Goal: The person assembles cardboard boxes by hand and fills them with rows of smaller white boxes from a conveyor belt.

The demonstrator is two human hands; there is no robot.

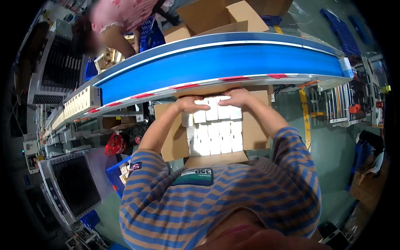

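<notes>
An open cardboard box (pixel 260 129) stands in front of me, its flaps spread outward. Rows of small white boxes (pixel 214 139) fill it, their tops washed out by glare. At the far end, my left hand (pixel 191 104) and my right hand (pixel 234 98) hold a row of white boxes (pixel 212 109) from its two sides. Both thumbs lie over the near face of that row, pointing toward each other. The other fingers are mostly hidden behind the boxes. Whether the row is raised above the others I cannot tell.
A blue conveyor belt (pixel 225 60) runs just beyond the box, with a line of cream-coloured small boxes (pixel 77 102) at its left. Across it, a person in a pink top (pixel 125 16) reaches toward a blue crate (pixel 150 35). Large open cartons (pixel 204 16) stand behind the belt.
</notes>
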